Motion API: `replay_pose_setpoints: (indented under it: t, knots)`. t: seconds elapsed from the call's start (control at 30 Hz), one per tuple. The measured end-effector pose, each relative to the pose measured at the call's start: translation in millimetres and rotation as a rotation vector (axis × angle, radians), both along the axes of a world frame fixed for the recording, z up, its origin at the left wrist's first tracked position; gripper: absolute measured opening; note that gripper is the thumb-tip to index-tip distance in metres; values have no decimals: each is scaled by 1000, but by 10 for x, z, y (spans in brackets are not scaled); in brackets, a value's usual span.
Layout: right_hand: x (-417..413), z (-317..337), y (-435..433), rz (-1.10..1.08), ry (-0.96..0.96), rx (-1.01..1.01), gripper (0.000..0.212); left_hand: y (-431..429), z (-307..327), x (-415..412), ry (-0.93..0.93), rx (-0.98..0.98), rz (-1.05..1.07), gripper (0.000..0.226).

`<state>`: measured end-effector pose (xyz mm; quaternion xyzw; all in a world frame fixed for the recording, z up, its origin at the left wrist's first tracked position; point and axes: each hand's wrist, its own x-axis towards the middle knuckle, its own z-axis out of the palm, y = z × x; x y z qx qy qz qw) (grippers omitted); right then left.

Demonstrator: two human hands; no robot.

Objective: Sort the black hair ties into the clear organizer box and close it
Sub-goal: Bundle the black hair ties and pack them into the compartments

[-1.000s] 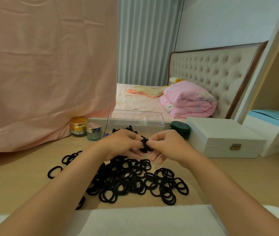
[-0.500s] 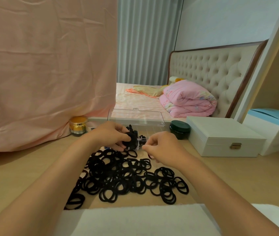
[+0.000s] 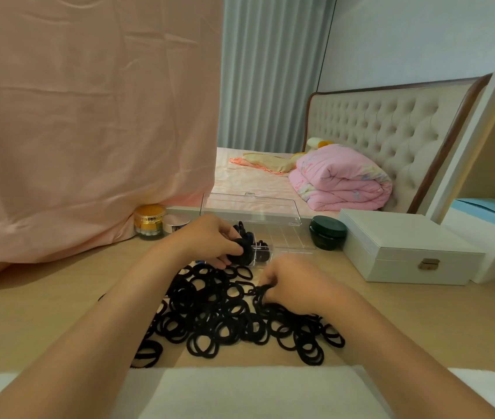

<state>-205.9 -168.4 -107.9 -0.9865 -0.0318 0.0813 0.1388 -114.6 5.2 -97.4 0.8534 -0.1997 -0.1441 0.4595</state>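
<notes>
1. Box. The box [image 3: 291, 241] sits on the table [image 3: 43, 313] with its lid [image 3: 250, 208] raised at the far edge. The open lid leaves every compartment reachable from the near side. The left compartments hold dark ties. The right compartments look bare.

2. Left hand. The left hand [image 3: 210, 241] is at the near-left corner of the box. Its fingers are curled round a bunch [image 3: 242, 251] of ties. The bunch is at or just above the near-left compartments, and which one cannot be told. Judgement: gripping the ties as a packed bunch lets them go into a narrow compartment together, where loose rings would spring apart.

3. Right hand. The right hand [image 3: 290, 285] is just in front of the box, down on the pile [image 3: 225, 319]. Its fingertips pinch ties at the pile's far edge. How many ties it has cannot be told. Judgement: it gathers the next lot while the left hand loads.

4. Pile. The pile lies spread in front of the box, its far edge nearly touching the box's near wall. This keeps each transfer short. Judgement: most ties are not yet sorted, so closing the lid is far off.

5. Surroundings. A green jar [image 3: 328, 232] stands just right of the box. A white case [image 3: 406, 252] lies further right.
</notes>
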Motion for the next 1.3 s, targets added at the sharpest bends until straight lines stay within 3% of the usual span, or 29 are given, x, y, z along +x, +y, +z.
replay_pose_setpoints:
  t: [0.2,0.27,0.37,0.57,0.63,0.73,0.87,1.03,1.13,1.3]
  knots:
    - [-62,218,-197,-46,0,906,12,-69,-41,-93,47,-45,-74,15]
    - [-50,212,-199,-105,3,1050,14,-123,-43,-130,147,-126,-133,20]
    - [-19,164,-207,-195,-30,1075,16,-174,-40,-151,275,-240,-167,19]
    - [13,100,-225,-310,-147,857,18,-198,-37,-177,388,-364,-189,20]
    - [30,68,-218,-329,-166,815,20,-205,-45,-196,362,-327,-219,25]
    - [32,65,-243,-299,-130,773,24,-219,-99,-188,266,-260,-158,13]
    - [-12,134,-344,-187,-23,837,24,-199,-153,-125,282,-279,-119,20]
    - [32,97,-403,-221,-102,895,43,-211,-153,-129,285,-317,-142,24]
    - [18,68,-373,-131,13,1004,34,-222,-121,-151,262,-346,-144,22]
    - [48,73,-364,-171,-31,1152,28,-182,-44,-163,199,-364,-91,27]
